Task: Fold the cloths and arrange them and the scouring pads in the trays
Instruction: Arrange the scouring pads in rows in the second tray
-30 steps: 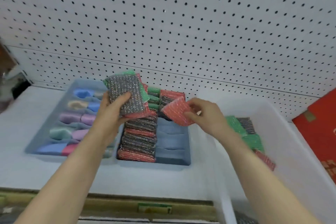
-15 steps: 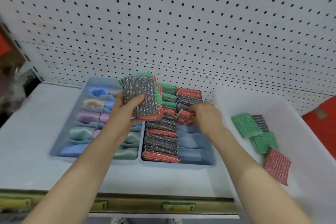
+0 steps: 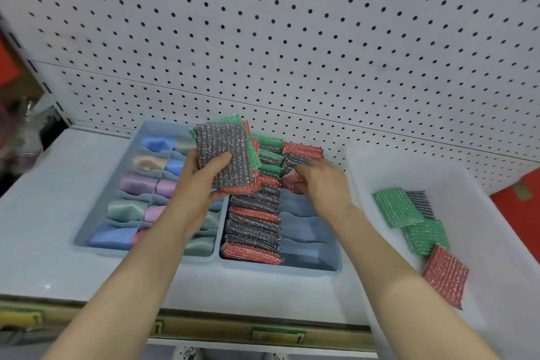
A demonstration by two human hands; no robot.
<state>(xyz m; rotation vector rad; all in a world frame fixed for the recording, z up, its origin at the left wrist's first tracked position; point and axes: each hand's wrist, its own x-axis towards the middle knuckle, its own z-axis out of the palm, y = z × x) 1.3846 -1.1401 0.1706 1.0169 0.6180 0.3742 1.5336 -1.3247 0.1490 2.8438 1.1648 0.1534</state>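
My left hand (image 3: 198, 184) grips a stack of scouring pads (image 3: 226, 155), grey on top with green and red ones behind, held above the two blue trays. My right hand (image 3: 321, 181) presses a red scouring pad (image 3: 289, 181) down into the right column of the right tray (image 3: 309, 267). That tray's left column is packed with grey, red and green pads (image 3: 252, 225). The left tray (image 3: 102, 244) holds folded pastel cloths (image 3: 128, 207) in its compartments.
A white bin (image 3: 496, 257) at the right holds several loose pads, green (image 3: 396, 207), grey and red. The trays sit on a white shelf (image 3: 43, 213) backed by a pegboard wall (image 3: 292, 38). Something red (image 3: 520, 199) shows beyond the bin.
My right hand has carried the red pad from the air down into the right tray's right column. The left hand keeps its stack in place. The camera shifted slightly.
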